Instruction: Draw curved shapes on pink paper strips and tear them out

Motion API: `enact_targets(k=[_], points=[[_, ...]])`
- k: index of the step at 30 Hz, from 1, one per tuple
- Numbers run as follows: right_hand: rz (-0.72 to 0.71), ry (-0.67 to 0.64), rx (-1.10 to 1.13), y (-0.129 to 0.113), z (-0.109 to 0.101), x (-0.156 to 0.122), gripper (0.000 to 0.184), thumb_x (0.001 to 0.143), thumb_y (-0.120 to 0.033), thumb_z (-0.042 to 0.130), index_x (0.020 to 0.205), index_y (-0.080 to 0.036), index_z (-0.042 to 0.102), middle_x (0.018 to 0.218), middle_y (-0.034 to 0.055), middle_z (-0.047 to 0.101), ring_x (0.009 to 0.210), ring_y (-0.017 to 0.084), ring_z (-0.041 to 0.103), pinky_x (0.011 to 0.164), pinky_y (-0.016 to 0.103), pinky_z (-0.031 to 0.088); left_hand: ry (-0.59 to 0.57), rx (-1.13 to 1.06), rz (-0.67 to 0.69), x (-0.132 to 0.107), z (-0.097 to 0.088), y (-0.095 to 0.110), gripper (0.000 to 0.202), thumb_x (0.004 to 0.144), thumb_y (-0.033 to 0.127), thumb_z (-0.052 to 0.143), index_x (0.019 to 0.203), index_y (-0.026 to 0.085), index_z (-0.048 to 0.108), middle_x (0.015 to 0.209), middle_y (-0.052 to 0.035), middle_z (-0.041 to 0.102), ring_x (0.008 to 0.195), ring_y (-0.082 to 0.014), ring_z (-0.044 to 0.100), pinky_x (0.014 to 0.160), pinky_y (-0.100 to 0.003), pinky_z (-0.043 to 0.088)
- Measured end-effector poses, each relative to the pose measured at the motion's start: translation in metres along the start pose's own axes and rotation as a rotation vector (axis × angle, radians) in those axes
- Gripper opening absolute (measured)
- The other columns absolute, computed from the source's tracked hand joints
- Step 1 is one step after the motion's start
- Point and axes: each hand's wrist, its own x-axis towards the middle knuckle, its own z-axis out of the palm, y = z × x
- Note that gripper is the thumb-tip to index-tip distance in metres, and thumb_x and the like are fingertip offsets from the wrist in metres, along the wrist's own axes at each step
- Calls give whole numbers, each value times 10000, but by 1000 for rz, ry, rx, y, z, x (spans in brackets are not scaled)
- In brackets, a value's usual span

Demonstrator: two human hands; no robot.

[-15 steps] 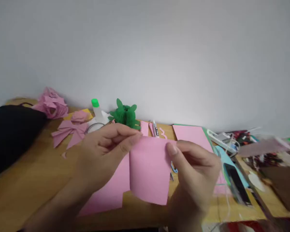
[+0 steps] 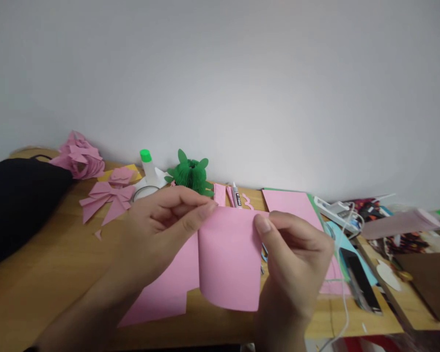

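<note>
A: Hands, from your end?

B: On my head view, my left hand (image 2: 165, 232) pinches the upper left corner of a pink sheet (image 2: 229, 259) between thumb and forefinger. My right hand (image 2: 297, 259) pinches the upper right corner in the same way.

A: Sheet position?

B: I have it raised over the wooden table (image 2: 51, 274), between the two hands. It hangs from its top edge, lower part bowed.

A: Surroundings?

B: A larger pink paper (image 2: 168, 293) lies below, partly covered by my left hand and the sheet. Farther back: a pink bow (image 2: 108, 198), a green-capped bottle (image 2: 149, 168), a green pleated figure (image 2: 191, 177), a glue tube (image 2: 236, 195). Right of my right hand: a black phone (image 2: 359, 278). Something blue behind the sheet's right edge is too hidden to identify.
</note>
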Motion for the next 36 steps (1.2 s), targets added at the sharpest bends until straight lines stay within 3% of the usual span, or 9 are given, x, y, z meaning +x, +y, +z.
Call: enact_targets(k=[4,8,12,16,18,21,25,28,36], points=[[17,19,8,1,1,0,181,840,-189,742,669,-218,690,554,-76,631,481,45,523,415,167,374,-175,-234,-191,2,4,3,96,707,107,745,734,199,750,648,53,733,579,-64,668,531,-98,524],[-4,29,12,2,1,-1,145,834,-172,744,706,-234,716,576,-73,654,501,50,549,429,167,391,-260,-175,-221,1,7,-3,54,706,141,754,730,187,740,668,21,732,582,-104,670,502,-146,526],[-21,105,-2,4,-1,0,123,825,-182,749,712,-226,729,592,-59,668,499,61,558,420,176,401,-217,-26,-129,3,5,-8,57,739,207,734,685,195,721,623,20,690,550,-98,624,481,-152,483],[-18,170,-16,7,-4,2,123,812,-197,766,697,-223,730,602,-52,677,521,69,583,436,175,428,-123,116,-36,5,3,-11,360,708,201,731,468,168,466,431,91,367,397,-26,321,374,-124,261],[-20,164,-29,8,-5,2,113,815,-208,765,707,-231,738,609,-50,683,525,74,591,434,178,431,-102,140,-25,6,3,-14,374,711,208,728,481,169,436,442,95,329,404,-24,274,372,-132,221],[-26,160,-57,9,-5,3,122,826,-232,754,706,-236,736,601,-48,674,517,82,593,420,186,429,-98,122,-24,7,3,-17,353,714,218,730,495,172,457,454,88,372,410,-29,316,379,-134,253],[-43,167,-76,10,-4,4,132,836,-250,744,706,-230,727,595,-46,664,505,83,588,421,193,431,-226,-31,-116,7,6,-15,72,713,239,738,699,194,683,583,36,616,546,-107,600,499,-179,494],[-76,149,-57,9,-2,4,156,836,-233,738,684,-225,709,594,-49,661,515,79,584,450,197,450,-328,-121,-211,2,12,-14,167,694,255,755,848,194,736,714,-5,714,634,-157,674,533,-222,550],[-121,306,-22,6,-8,7,200,820,-214,731,628,-205,674,540,-48,602,469,74,526,426,202,418,-86,-33,-142,-5,20,-22,87,694,221,762,624,206,713,634,16,703,587,-114,630,559,-198,526]])
